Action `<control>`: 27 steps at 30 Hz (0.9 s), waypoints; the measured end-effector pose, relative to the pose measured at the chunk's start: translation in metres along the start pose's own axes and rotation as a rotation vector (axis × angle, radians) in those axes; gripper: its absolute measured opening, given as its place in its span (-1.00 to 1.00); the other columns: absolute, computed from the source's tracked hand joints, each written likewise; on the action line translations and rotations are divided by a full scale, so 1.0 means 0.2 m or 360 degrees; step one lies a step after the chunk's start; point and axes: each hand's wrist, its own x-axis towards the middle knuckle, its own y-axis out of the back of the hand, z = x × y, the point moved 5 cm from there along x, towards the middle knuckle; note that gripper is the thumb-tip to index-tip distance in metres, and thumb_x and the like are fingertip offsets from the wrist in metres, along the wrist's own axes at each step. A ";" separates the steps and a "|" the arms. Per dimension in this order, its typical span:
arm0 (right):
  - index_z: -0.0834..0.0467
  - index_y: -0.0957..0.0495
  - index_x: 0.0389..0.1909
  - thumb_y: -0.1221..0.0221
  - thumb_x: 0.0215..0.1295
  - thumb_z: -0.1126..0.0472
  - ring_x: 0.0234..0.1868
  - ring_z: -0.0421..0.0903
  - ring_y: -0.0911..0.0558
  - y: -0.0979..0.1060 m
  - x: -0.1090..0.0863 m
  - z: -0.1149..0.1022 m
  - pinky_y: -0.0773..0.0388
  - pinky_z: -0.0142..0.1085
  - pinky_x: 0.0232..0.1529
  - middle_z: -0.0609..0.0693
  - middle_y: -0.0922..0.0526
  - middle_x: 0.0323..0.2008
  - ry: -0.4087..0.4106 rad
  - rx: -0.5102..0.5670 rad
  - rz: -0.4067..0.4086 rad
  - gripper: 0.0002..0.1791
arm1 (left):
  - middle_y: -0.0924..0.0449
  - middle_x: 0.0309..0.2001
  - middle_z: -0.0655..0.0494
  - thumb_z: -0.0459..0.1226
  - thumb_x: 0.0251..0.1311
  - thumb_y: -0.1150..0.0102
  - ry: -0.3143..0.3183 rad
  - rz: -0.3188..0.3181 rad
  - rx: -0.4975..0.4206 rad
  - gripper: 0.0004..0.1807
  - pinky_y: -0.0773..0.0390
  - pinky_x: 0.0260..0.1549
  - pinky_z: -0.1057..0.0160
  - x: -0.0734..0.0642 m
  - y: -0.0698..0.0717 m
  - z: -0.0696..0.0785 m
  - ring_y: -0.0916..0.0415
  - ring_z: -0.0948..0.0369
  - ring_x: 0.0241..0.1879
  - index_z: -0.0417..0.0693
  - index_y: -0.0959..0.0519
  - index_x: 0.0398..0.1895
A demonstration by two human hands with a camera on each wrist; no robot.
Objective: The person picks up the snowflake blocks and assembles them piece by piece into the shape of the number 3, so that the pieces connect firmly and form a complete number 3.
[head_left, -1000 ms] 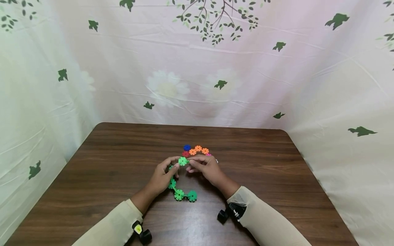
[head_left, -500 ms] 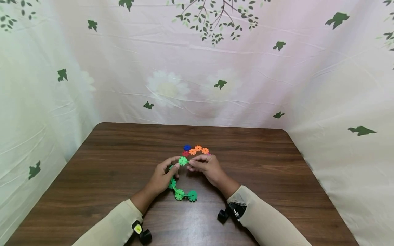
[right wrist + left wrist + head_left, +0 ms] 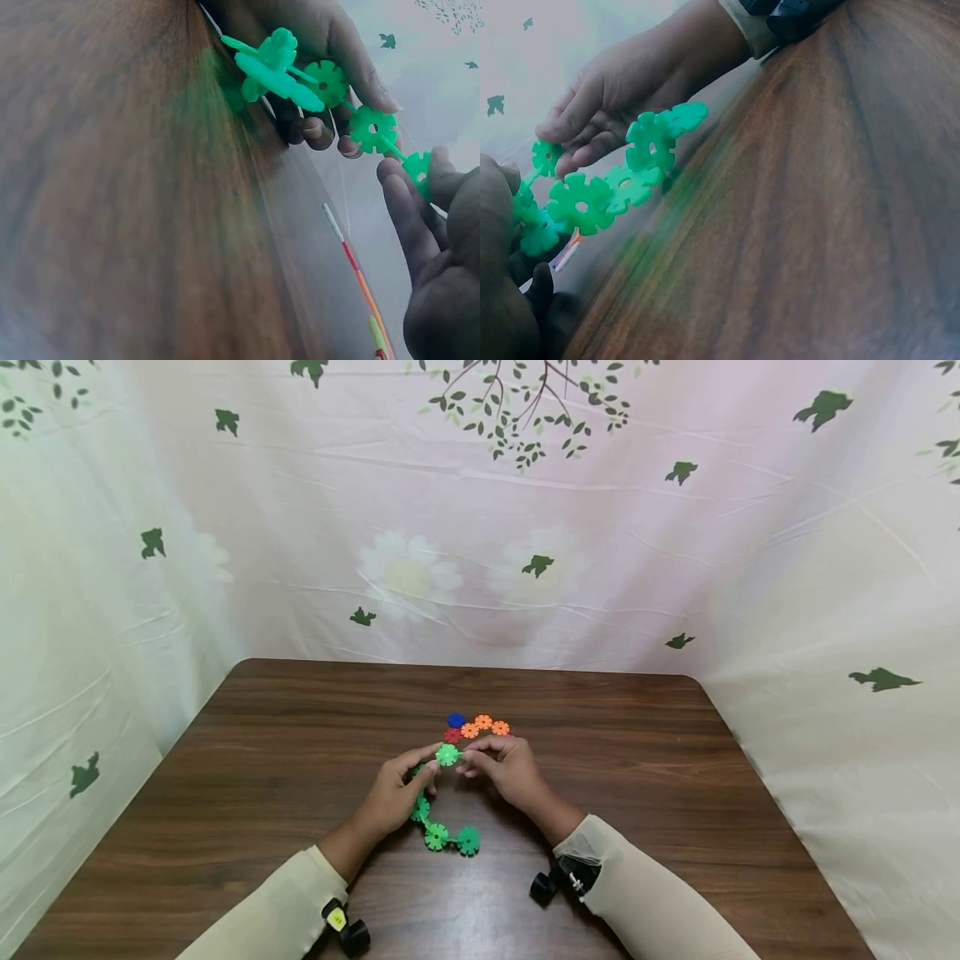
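A chain of several bright green notched flower discs [image 3: 437, 837], slotted edge to edge, hangs in a curve between and below the hands. My left hand [image 3: 393, 789] pinches the chain near its upper end with thumb and fingers. In the right wrist view, my right hand [image 3: 450, 247] pinches the end disc [image 3: 418, 174], which is joined to the disc [image 3: 373, 129] at the left thumb. The chain's other end dangles toward my body in the head view. Fingers partly hide the discs at the left hand.
Beyond the hands, a blue disc [image 3: 456, 720], a red disc [image 3: 452, 736], several orange discs [image 3: 483, 722] and a partly hidden pink one lie on the brown wooden table [image 3: 315, 710]. A printed curtain [image 3: 465, 635] surrounds the table's back and sides.
Both hands keep their grip and nearly their places. The green disc between them has shifted very slightly to the right, and the chain's dangling end has swayed a little.
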 end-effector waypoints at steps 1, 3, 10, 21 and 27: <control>0.44 -0.76 -0.12 -0.28 0.52 0.44 -0.26 -0.11 -0.89 0.00 0.00 -0.01 -0.84 -0.22 -0.18 0.41 -0.83 -0.19 0.0035 -0.0064 0.0004 -0.87 | -0.69 -0.27 -0.19 -0.23 0.68 -0.11 0.0006 -0.0001 -0.0001 -0.56 -0.68 -0.19 0.31 0.00 0.00 0.00 -0.70 0.12 -0.31 -0.17 -0.56 0.49; 0.40 -0.77 -0.14 -0.29 0.49 0.46 -0.26 -0.12 -0.88 0.00 0.00 -0.01 -0.84 -0.22 -0.19 0.37 -0.84 -0.20 0.0090 -0.0147 0.0006 -0.90 | -0.68 -0.31 -0.17 -0.23 0.69 -0.09 0.0003 -0.0002 -0.0001 -0.56 -0.68 -0.19 0.30 0.00 0.00 0.00 -0.69 0.12 -0.32 -0.16 -0.56 0.49; 0.31 -0.81 -0.23 -0.37 0.41 0.47 -0.28 0.08 -0.88 -0.02 -0.03 -0.05 -0.84 -0.23 -0.23 0.21 -0.82 -0.28 0.0395 -0.0329 -0.0013 -0.93 | -0.69 -0.27 -0.19 -0.27 0.68 -0.09 -0.0042 0.0013 0.0026 -0.56 -0.67 -0.20 0.33 -0.01 0.00 0.00 -0.68 0.18 -0.31 -0.28 -0.56 0.47; 0.40 -0.80 -0.24 -0.34 0.40 0.54 -0.30 0.18 -0.87 -0.02 -0.02 -0.05 -0.84 -0.20 -0.23 0.28 -0.81 -0.30 0.0409 -0.0264 -0.0070 -0.92 | -0.78 0.04 -0.24 -0.31 0.64 -0.15 -0.0108 -0.0012 0.0045 -0.66 -0.63 0.05 0.39 0.00 0.00 0.02 -0.69 -0.06 0.16 -0.27 -0.80 -0.31; 0.38 -0.81 -0.26 -0.36 0.39 0.52 -0.34 0.13 -0.86 -0.02 -0.02 -0.06 -0.83 -0.21 -0.27 0.25 -0.81 -0.32 0.0405 -0.0304 -0.0091 -0.92 | -0.76 0.12 -0.25 -0.33 0.63 -0.15 -0.0132 -0.0059 0.0057 -0.70 -0.62 0.15 0.40 0.00 0.00 0.02 -0.65 -0.21 0.28 -0.30 -0.82 -0.19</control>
